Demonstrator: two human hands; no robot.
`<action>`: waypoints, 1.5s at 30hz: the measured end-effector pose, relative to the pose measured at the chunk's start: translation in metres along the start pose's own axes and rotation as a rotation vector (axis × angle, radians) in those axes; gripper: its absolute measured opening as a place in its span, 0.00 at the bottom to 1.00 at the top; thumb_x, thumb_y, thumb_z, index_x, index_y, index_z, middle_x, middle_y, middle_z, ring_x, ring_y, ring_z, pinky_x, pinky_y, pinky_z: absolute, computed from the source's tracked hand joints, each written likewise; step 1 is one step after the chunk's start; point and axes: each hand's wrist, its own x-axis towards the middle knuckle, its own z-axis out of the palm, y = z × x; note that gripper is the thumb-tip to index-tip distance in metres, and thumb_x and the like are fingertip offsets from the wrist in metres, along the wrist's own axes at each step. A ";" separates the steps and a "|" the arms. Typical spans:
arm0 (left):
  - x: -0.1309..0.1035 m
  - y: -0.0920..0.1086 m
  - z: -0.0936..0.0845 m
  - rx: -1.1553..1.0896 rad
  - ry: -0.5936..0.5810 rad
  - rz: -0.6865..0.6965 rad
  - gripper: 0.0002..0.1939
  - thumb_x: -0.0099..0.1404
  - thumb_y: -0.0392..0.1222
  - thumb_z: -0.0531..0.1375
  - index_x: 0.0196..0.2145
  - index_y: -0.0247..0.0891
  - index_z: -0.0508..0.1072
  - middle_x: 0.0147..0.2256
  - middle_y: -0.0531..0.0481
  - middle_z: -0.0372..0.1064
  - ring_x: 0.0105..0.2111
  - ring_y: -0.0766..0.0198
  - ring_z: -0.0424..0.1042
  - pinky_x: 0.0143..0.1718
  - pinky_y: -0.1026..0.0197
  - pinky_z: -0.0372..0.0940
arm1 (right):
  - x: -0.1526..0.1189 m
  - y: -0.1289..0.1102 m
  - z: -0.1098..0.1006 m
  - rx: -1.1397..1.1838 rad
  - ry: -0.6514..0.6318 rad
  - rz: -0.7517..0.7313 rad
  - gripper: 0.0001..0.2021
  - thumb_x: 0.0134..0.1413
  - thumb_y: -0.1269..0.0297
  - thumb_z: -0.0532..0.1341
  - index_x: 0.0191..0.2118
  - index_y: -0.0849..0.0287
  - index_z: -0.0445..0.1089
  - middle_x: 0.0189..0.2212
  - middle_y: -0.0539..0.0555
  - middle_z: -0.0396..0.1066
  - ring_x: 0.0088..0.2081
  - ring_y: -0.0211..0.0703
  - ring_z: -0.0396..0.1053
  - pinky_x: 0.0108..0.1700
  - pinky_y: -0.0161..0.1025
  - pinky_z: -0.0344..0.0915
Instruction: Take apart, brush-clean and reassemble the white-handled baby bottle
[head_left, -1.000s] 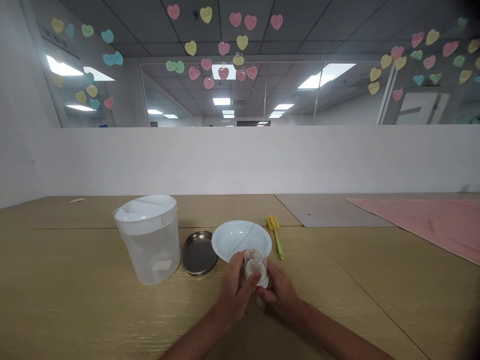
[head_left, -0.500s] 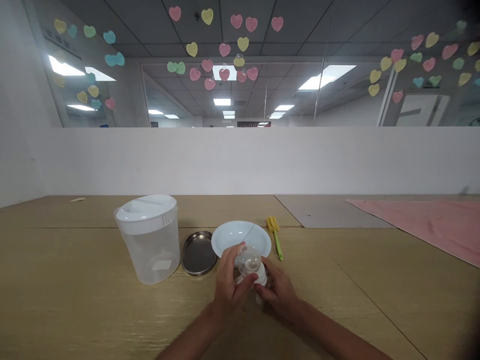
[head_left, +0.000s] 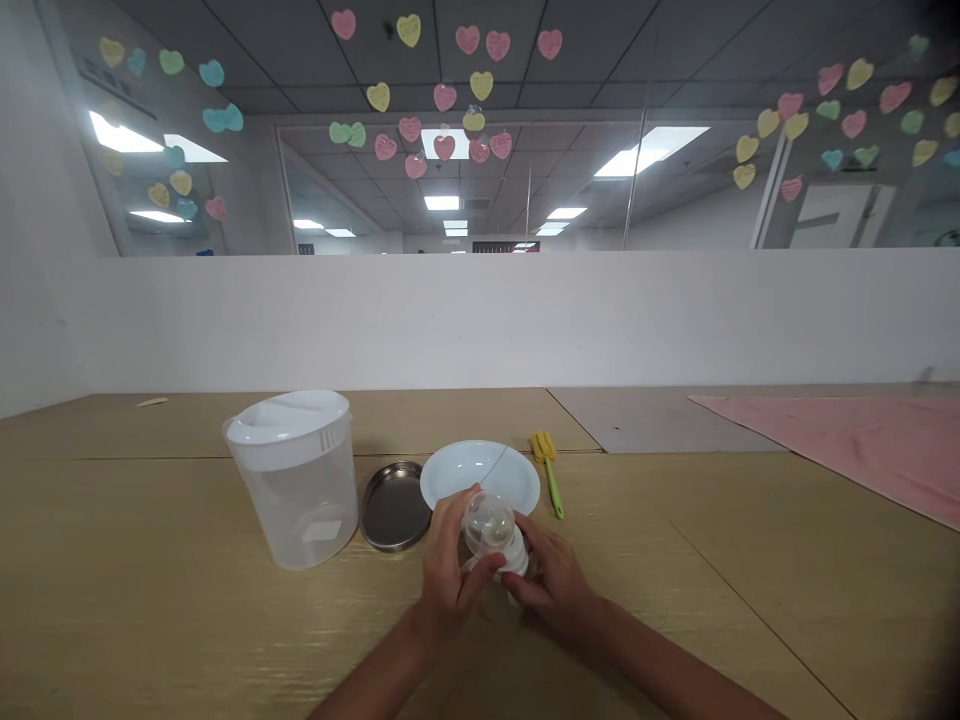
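Observation:
Both my hands are closed around what looks like a baby bottle (head_left: 490, 521), with a see-through domed cap and a white collar. The dome tips up toward the camera, and the lower body is mostly hidden by my fingers. My left hand (head_left: 453, 565) wraps the left side, its thumb at the collar below the dome. On the other side my right hand (head_left: 553, 578) grips the white collar and body, thumb in front. Just behind the bottle is a white bowl (head_left: 444, 468). A sponge brush (head_left: 553, 485) with yellow head and green handle lies right of the bowl.
A see-through plastic bucket (head_left: 304, 500) with a white lid stands to the left. Between it and the bowl lies a round dark metal tray (head_left: 395, 507). A pink cloth (head_left: 862, 440) covers the table's right rear, and a white wall (head_left: 450, 320) rises behind.
The bottle and both hands appear very slightly further left, along with the whole view, which has shifted a little. The grip of both hands looks much the same.

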 end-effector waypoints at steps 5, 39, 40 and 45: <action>-0.003 -0.002 -0.001 0.027 -0.004 0.007 0.26 0.64 0.54 0.50 0.53 0.34 0.60 0.46 0.38 0.64 0.46 0.55 0.66 0.44 0.55 0.64 | 0.002 -0.002 -0.003 0.005 -0.015 -0.034 0.26 0.55 0.47 0.52 0.52 0.62 0.59 0.40 0.59 0.72 0.38 0.45 0.71 0.39 0.38 0.67; 0.006 0.006 -0.005 0.121 -0.108 0.261 0.28 0.63 0.49 0.53 0.56 0.33 0.55 0.43 0.37 0.62 0.43 0.55 0.65 0.42 0.55 0.65 | -0.001 -0.009 -0.005 0.086 -0.118 -0.002 0.21 0.57 0.49 0.50 0.48 0.59 0.61 0.33 0.55 0.69 0.30 0.41 0.65 0.33 0.37 0.64; 0.006 0.006 -0.005 0.114 -0.108 0.248 0.27 0.63 0.49 0.53 0.56 0.33 0.55 0.43 0.37 0.62 0.43 0.55 0.65 0.42 0.55 0.65 | -0.001 -0.009 -0.005 0.093 -0.123 0.009 0.21 0.57 0.49 0.50 0.48 0.59 0.61 0.33 0.55 0.69 0.30 0.41 0.65 0.32 0.37 0.64; 0.001 0.005 -0.003 -0.009 -0.107 0.082 0.27 0.63 0.52 0.53 0.55 0.34 0.58 0.46 0.38 0.63 0.46 0.55 0.65 0.45 0.54 0.64 | 0.000 -0.011 -0.008 0.116 -0.161 0.065 0.20 0.56 0.54 0.54 0.51 0.59 0.59 0.37 0.55 0.69 0.35 0.42 0.67 0.35 0.36 0.64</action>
